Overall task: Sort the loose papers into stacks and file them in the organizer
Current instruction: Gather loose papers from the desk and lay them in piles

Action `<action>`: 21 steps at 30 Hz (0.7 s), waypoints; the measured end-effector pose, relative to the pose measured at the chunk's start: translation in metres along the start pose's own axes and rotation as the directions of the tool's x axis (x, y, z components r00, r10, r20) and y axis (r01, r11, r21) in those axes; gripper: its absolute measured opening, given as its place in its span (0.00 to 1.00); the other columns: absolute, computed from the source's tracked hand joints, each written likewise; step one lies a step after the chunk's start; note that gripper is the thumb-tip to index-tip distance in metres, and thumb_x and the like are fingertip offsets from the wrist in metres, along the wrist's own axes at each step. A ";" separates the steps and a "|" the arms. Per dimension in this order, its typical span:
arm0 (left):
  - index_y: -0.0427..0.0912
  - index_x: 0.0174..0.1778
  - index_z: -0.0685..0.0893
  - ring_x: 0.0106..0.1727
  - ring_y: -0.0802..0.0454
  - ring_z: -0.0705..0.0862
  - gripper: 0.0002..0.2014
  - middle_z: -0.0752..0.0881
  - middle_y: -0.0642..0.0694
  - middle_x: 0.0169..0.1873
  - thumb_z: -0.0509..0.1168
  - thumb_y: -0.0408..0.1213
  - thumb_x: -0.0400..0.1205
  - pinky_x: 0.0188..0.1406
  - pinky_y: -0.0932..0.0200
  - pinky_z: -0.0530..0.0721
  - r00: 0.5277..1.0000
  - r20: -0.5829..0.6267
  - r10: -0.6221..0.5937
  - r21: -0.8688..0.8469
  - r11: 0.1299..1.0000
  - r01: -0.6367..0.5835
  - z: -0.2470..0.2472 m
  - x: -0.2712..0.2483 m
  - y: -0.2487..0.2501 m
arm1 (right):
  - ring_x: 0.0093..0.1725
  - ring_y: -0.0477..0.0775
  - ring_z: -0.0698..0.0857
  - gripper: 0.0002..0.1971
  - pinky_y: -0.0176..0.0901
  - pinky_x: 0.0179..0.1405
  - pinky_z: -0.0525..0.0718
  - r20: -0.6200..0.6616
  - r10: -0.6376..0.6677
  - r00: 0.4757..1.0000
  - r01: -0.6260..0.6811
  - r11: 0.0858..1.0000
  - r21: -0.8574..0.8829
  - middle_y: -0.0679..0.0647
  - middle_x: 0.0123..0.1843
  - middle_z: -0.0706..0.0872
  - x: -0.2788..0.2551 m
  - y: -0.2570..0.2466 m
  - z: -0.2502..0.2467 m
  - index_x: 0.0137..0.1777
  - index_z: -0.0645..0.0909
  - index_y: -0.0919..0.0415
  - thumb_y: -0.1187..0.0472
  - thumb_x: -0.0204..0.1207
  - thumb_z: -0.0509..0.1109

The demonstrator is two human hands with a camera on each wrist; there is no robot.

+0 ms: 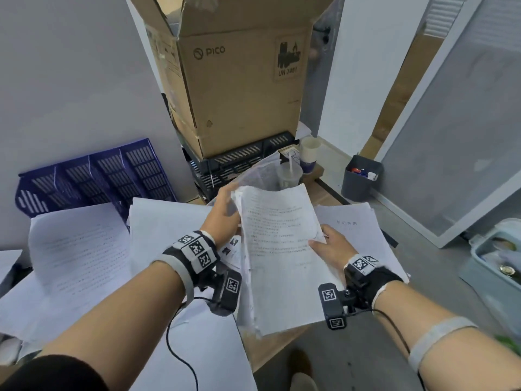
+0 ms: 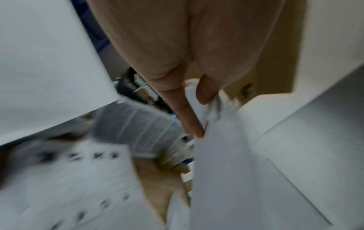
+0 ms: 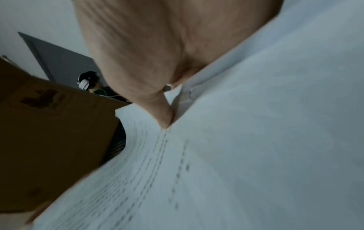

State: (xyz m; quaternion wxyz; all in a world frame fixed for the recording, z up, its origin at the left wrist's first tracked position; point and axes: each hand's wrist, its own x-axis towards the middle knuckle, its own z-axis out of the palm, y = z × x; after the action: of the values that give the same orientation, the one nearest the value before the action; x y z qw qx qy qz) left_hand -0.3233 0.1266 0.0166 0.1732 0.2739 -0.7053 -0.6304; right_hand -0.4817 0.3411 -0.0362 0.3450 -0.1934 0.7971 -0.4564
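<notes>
A thick stack of printed white papers [image 1: 277,255] is held above the desk between both hands. My left hand [image 1: 225,213] grips its far left edge, fingers curled round the sheets [image 2: 208,109]. My right hand [image 1: 328,246] pinches the right edge, thumb [image 3: 163,115] pressed on the top page. Loose papers [image 1: 76,249] lie spread over the desk at left and under the stack at right [image 1: 355,221]. A blue slotted organizer [image 1: 93,179] lies tipped against the wall at the far left. A black organizer [image 1: 239,162] stands under the cardboard box.
A tall open cardboard box [image 1: 239,80] stands on the black organizer behind the papers. Paper cups [image 1: 308,153] and a plastic cup with straw [image 1: 289,176] sit just beyond the stack. A grey bin [image 1: 359,179] stands on the floor at right. Another person [image 3: 88,84] sits behind the box.
</notes>
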 end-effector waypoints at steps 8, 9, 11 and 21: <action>0.48 0.60 0.85 0.63 0.40 0.87 0.15 0.89 0.43 0.63 0.68 0.33 0.78 0.68 0.36 0.83 0.872 0.226 -0.435 0.082 0.900 0.428 0.058 -0.020 -0.085 | 0.61 0.49 0.83 0.18 0.35 0.52 0.82 0.097 0.067 0.993 -0.060 0.995 -0.076 0.47 0.64 0.84 -0.001 0.034 -0.026 0.69 0.75 0.53 0.68 0.81 0.66; 0.46 0.60 0.85 0.64 0.39 0.87 0.15 0.89 0.42 0.62 0.67 0.29 0.79 0.68 0.36 0.82 0.858 0.235 -0.456 0.079 0.889 0.451 0.064 -0.020 -0.091 | 0.62 0.49 0.83 0.19 0.36 0.54 0.81 0.099 0.077 0.992 -0.064 0.990 -0.129 0.47 0.64 0.84 0.002 0.039 -0.031 0.69 0.75 0.54 0.69 0.80 0.66; 0.41 0.61 0.84 0.59 0.38 0.89 0.13 0.90 0.39 0.59 0.65 0.26 0.83 0.63 0.38 0.86 0.829 0.237 -0.506 0.043 0.858 0.511 0.076 -0.015 -0.097 | 0.62 0.53 0.83 0.17 0.39 0.56 0.77 0.002 0.084 0.996 -0.081 0.972 -0.219 0.51 0.64 0.86 0.011 0.050 -0.046 0.67 0.78 0.56 0.68 0.80 0.65; 0.40 0.65 0.74 0.57 0.38 0.84 0.23 0.83 0.35 0.58 0.71 0.38 0.76 0.61 0.45 0.85 0.607 -0.244 -0.756 0.237 0.561 0.793 0.090 0.028 -0.125 | 0.53 0.56 0.80 0.15 0.39 0.54 0.73 -0.197 0.178 0.964 -0.230 0.930 -0.286 0.60 0.61 0.85 0.082 0.060 -0.130 0.66 0.80 0.62 0.68 0.81 0.64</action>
State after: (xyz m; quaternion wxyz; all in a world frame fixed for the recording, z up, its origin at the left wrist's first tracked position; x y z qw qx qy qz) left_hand -0.3770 0.1743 -0.1220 -0.1286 0.6156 -0.5943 -0.5013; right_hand -0.6317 0.3977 -0.0735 0.2882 -0.1213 0.9002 -0.3032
